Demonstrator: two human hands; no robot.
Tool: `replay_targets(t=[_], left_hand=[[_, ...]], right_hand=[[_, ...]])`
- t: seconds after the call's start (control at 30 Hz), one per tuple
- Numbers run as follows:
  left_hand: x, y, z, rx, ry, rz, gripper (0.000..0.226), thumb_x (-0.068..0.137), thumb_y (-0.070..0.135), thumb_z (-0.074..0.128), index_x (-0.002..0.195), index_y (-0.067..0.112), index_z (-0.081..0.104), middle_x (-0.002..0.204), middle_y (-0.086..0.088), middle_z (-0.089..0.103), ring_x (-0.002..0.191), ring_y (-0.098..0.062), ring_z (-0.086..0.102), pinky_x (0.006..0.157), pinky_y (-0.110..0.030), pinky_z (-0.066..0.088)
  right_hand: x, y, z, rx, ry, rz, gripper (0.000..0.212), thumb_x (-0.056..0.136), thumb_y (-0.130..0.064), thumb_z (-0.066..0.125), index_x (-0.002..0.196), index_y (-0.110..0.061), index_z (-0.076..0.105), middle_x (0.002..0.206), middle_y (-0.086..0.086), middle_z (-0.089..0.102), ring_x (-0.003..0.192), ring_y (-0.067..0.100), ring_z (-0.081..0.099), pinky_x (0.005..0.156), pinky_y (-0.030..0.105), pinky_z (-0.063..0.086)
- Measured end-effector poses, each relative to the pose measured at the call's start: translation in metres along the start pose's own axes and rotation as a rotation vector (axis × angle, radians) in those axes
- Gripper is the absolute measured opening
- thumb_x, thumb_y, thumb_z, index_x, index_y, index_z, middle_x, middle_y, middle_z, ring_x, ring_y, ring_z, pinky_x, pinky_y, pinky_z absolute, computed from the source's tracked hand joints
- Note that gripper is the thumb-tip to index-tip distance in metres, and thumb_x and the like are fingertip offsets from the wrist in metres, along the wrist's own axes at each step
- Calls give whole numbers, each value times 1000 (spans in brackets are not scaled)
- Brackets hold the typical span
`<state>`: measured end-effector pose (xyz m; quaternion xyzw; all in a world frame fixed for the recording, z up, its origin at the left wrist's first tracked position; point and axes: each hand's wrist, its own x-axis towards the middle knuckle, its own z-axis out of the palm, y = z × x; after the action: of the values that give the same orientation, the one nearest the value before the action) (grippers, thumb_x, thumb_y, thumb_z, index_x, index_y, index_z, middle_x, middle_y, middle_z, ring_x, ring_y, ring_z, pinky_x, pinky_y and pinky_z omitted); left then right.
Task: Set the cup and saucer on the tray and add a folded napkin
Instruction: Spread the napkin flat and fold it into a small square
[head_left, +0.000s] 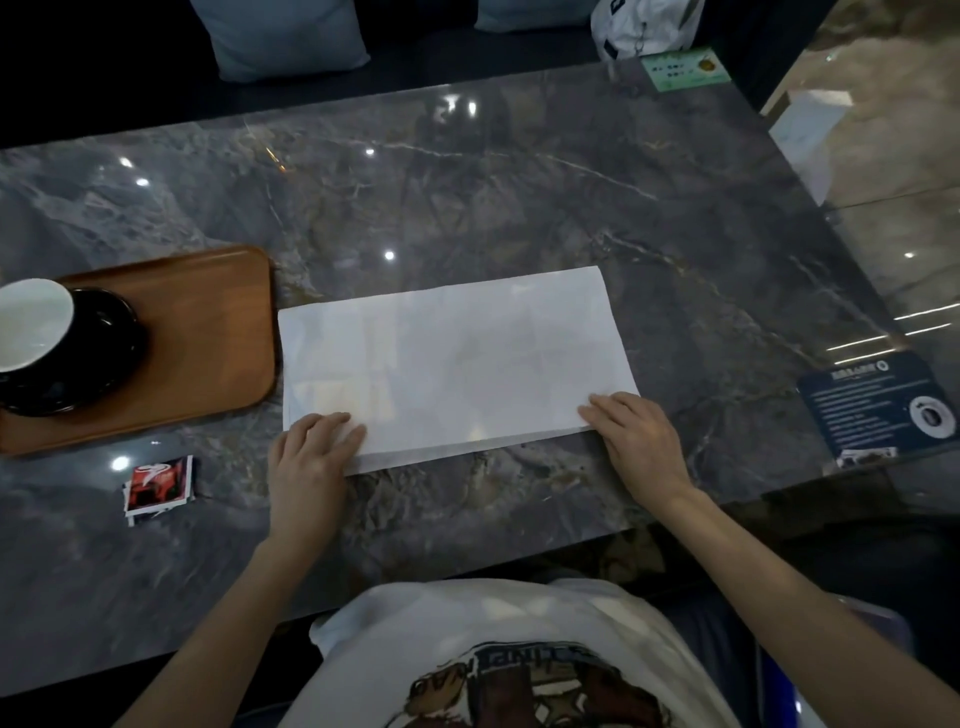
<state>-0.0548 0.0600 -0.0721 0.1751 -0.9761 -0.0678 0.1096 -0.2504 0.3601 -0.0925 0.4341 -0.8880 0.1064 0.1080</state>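
**Napkin flat under both your hands**

Grey marble table carries the wooden tray at your left, with the cup on its black saucer. Beside the tray, the white napkin lies on the table. Your left hand and right hand press its near corners, palms down, fingers flat.

White napkin, brown tray, grey-veined table.

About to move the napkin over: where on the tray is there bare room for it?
The tray is bare on its right half, between the saucer and the right rim. Its left is crowded by the saucer and cup.
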Motion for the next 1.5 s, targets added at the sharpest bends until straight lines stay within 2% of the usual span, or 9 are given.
replay_targets(t=[0.17, 0.47, 0.67, 0.9, 1.0, 1.23, 1.3, 1.4, 1.5], left_hand=[[-5, -11, 0, 41, 14, -2, 39, 77, 13, 37, 94, 8, 72, 110, -19, 68, 105, -35, 48, 82, -44, 39], [-21, -16, 8, 60, 6, -4, 38, 77, 10, 38, 96, 6, 71, 105, -15, 71, 102, -37, 63, 86, -41, 35], [-29, -19, 12, 18, 24, -16, 39, 78, 7, 37, 98, 2, 70, 104, -17, 71, 100, -36, 66, 88, -36, 33], [-39, -30, 12, -66, 85, -6, 35, 78, 9, 41, 92, 1, 72, 92, -19, 72, 90, -32, 56, 75, -41, 46], [-38, -30, 14, -75, 94, 26, 33, 77, 9, 43, 90, 2, 72, 86, -20, 70, 88, -27, 47, 70, -40, 43], [-39, -32, 14, -56, 45, 16, 31, 78, 14, 44, 90, 7, 72, 79, -16, 66, 76, -29, 52, 60, -38, 48], [-34, -27, 7, -61, 21, 4, 29, 76, 18, 45, 85, 8, 71, 75, -12, 65, 70, -30, 58, 63, -36, 43], [-23, -11, 1, -116, 4, 34, 28, 74, 19, 44, 83, 7, 69, 75, -11, 65, 74, -23, 53, 66, -33, 35], [-3, 13, 2, -174, -66, 52, 35, 79, 22, 42, 94, 2, 66, 87, -17, 65, 79, -31, 60, 67, -37, 50]], right_hand=[[-7, 4, 4, 7, 47, -11, 32, 75, -1, 53, 100, -7, 71, 103, 9, 74, 89, 26, 68, 74, 32, 55], [-14, 10, 2, 3, 14, 11, 36, 79, -1, 46, 108, -3, 68, 110, 13, 71, 95, 28, 69, 79, 38, 56], [-11, 0, -4, 31, -29, 117, 39, 81, -15, 40, 107, -5, 68, 111, 12, 70, 100, 28, 66, 88, 38, 52], [-4, -2, -6, 34, -45, 154, 30, 79, -12, 48, 98, -4, 70, 104, 14, 72, 93, 31, 68, 84, 41, 54], [-4, 0, -6, 28, -55, 158, 27, 76, -8, 55, 98, -4, 70, 104, 14, 72, 93, 30, 68, 84, 40, 54], [4, -11, -11, 23, -113, 226, 35, 81, -21, 39, 91, -4, 68, 98, 13, 71, 89, 31, 65, 80, 38, 50], [13, -18, -13, 22, -157, 283, 34, 81, -22, 36, 83, -5, 65, 88, 12, 69, 82, 31, 63, 76, 38, 48], [35, -34, -13, 92, -201, 318, 35, 81, -24, 33, 79, -6, 63, 81, 10, 65, 79, 31, 59, 74, 37, 45], [56, -57, -5, 181, -224, 247, 24, 80, -13, 46, 92, -5, 65, 93, 13, 68, 89, 34, 61, 79, 38, 48]])
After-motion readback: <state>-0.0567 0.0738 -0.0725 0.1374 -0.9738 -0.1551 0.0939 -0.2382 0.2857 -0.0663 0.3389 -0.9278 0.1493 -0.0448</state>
